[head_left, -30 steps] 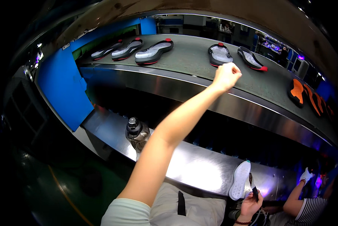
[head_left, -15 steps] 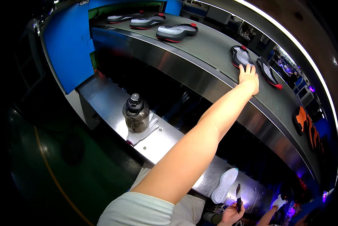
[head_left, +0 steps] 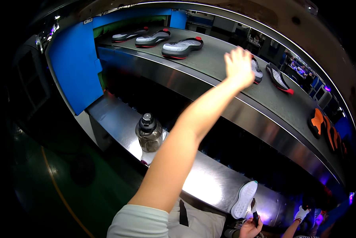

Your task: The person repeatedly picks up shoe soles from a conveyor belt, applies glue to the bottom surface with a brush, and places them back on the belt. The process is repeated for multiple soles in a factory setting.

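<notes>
My left hand [head_left: 240, 68] is stretched out over the grey conveyor belt, fingers apart and slightly blurred, with nothing in it. Partly hidden behind it lies a shoe sole [head_left: 257, 72] with a pale inside and a dark rim. Low in the picture, my right hand [head_left: 250, 229] is closed round the dark handle of a small brush [head_left: 254, 214], whose brownish tip points up. Close beside the brush, a white shoe sole [head_left: 244, 199] rests on the metal shelf.
More dark-rimmed soles [head_left: 182, 48] lie along the belt [head_left: 213, 61], with orange-and-black pieces [head_left: 317, 121] at its right end. A dark bottle [head_left: 149, 135] stands on the shelf [head_left: 201, 180] by a pale glove [head_left: 147, 156]. At lower right is another person's gloved hand [head_left: 302, 213].
My left hand has come away from the sole on the belt and moved left, its fingers spreading. My right hand still holds the brush. The whole view has shifted slightly.
</notes>
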`<state>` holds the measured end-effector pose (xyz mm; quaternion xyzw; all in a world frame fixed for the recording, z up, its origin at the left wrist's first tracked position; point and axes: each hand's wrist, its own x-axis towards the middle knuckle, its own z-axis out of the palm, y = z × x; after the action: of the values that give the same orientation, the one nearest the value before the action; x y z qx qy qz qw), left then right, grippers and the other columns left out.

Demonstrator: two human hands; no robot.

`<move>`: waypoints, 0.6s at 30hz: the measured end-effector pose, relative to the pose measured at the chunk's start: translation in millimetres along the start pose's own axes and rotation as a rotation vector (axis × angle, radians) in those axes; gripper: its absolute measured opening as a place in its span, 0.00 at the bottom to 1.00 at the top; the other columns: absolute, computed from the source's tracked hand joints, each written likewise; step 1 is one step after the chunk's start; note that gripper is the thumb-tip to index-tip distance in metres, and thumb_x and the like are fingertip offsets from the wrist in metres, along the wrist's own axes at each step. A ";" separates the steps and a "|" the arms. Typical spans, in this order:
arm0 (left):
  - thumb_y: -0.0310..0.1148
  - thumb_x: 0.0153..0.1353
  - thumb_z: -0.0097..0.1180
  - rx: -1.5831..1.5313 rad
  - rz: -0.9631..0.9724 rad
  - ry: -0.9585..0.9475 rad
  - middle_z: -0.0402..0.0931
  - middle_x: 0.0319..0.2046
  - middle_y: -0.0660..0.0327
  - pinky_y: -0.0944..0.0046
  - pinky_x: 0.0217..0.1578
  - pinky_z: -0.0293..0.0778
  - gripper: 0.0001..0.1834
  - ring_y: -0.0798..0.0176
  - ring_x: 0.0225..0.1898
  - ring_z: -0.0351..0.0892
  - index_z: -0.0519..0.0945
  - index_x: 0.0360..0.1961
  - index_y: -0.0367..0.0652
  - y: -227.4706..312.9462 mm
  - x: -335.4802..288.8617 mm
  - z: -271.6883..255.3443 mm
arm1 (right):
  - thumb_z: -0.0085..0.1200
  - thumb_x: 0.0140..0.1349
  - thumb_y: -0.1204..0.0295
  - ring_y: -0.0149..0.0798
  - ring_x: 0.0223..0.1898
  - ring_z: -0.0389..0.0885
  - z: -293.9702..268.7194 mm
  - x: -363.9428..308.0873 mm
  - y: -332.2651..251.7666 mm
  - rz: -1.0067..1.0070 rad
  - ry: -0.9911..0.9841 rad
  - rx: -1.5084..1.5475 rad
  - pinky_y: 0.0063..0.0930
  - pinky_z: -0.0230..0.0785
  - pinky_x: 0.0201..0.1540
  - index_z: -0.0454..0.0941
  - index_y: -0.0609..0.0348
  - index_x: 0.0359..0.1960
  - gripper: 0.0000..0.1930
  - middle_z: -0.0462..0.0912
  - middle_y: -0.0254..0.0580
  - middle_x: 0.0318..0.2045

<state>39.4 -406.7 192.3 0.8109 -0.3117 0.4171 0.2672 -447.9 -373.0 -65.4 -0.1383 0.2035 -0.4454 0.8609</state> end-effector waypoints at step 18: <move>0.57 0.28 0.65 0.018 -0.759 -0.213 0.58 0.55 0.50 0.56 0.54 0.56 0.63 0.53 0.56 0.58 0.43 0.61 0.42 -185.4 19.3 -54.1 | 0.46 0.54 0.71 0.35 0.26 0.75 12.6 -4.3 1.0 -0.133 0.261 -0.171 0.20 0.72 0.28 0.73 0.65 0.33 0.09 0.78 0.42 0.28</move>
<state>155.6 -251.8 204.0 0.9095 -0.0120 0.2048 0.3616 -443.4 -368.1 -53.7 -0.1653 0.3412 -0.4965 0.7809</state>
